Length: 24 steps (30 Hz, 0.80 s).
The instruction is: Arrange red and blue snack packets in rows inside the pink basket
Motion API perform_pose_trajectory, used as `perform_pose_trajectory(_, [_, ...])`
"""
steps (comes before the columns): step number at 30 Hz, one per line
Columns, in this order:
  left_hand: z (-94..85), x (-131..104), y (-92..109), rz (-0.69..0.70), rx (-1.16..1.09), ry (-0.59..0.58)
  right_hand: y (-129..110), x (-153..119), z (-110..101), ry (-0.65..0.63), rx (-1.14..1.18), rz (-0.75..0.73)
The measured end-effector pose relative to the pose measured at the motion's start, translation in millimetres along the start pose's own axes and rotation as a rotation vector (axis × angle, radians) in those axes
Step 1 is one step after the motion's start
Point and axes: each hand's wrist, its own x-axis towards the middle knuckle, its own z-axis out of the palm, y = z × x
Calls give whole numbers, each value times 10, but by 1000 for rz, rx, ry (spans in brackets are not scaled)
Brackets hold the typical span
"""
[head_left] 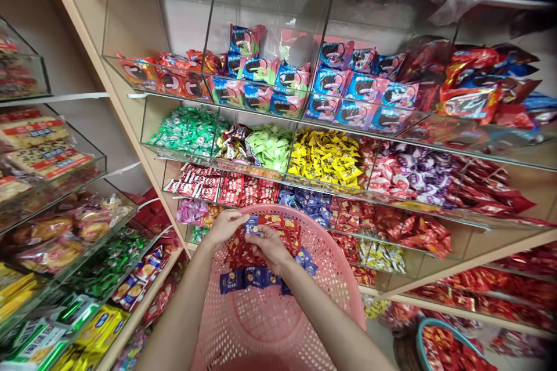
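Note:
Over a pink perforated plastic basket (265,324), both my hands meet at one small blue candy packet (251,225). My right hand (270,248) is closed on the packet's lower part, thumb on top. My left hand (227,227) reaches in from the left, its fingertips pinched at the packet's upper left edge. Beneath and behind the hands, red candy packets (289,232) lie in the far part of the basket. Several more blue packets (255,277) sit in a row nearer me. Some of the basket's contents are hidden behind my hands.
Glass-fronted shelves ahead hold blue cookie packs (365,86), green candies (187,132), yellow candies (325,156) and blue packets (307,204) just behind the basket. Left shelves hold packaged cakes (78,226). A teal-rimmed basket (421,336) of red packets stands at lower right.

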Motion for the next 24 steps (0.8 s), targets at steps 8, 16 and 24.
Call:
perform_pose_trajectory(8, [-37, 16, -14, 28, 19, -62, 21, -22, 3, -51, -71, -63])
perform_pose_trajectory(16, [-55, 37, -25, 36, 60, -85, -22, -33, -1, -100, -147, 16])
perform_pose_trajectory(24, [-65, 30, 111, -16, 34, -48, -282, -132, -202, -33, -204, -102])
